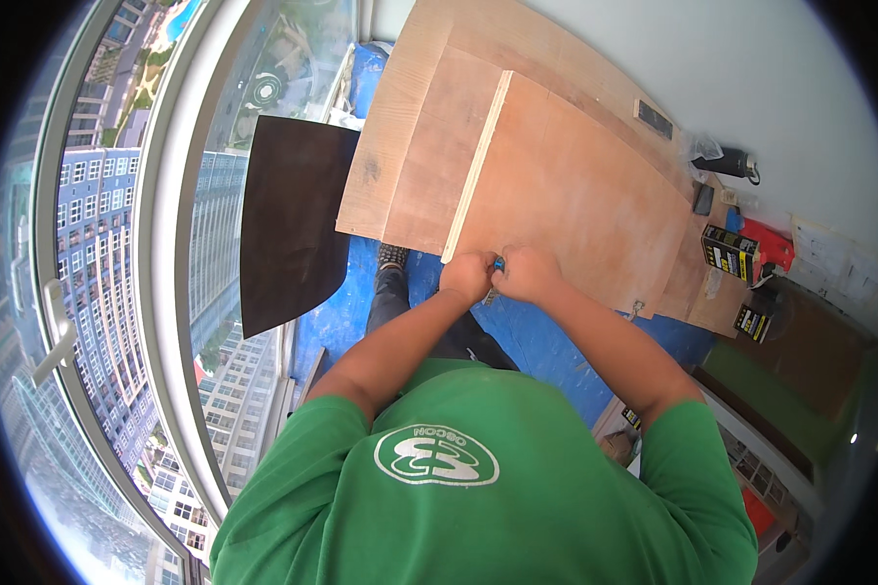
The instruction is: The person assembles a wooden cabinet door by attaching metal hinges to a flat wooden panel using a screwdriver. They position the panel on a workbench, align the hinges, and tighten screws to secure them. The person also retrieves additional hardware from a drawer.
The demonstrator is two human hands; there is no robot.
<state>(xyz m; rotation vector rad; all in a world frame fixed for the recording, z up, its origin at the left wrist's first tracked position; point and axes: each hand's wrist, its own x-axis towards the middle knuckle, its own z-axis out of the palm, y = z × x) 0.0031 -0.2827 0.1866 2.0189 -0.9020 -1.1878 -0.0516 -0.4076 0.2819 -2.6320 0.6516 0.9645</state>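
Note:
My left hand (pixel 466 277) and my right hand (pixel 531 274) are close together at the near edge of a stack of plywood sheets. Both are closed, with fingers curled in. Between them a small blue and dark object (pixel 498 264) shows, mostly hidden by the fingers, so its kind cannot be made out. The top plywood panel (pixel 576 185) stretches away beyond my hands. Its pale layered edge (pixel 478 166) runs away from just beside my left hand. Under it lie wider plywood sheets (pixel 400 146).
A dark brown sheet (pixel 298 219) stands left, by the window (pixel 156 244). Blue covering (pixel 546 336) lies on the floor. Black and yellow cans (pixel 730 253), a black bottle (pixel 724 162) and a red item (pixel 769 244) sit at right. A sanding block-like piece (pixel 653 119) rests far right.

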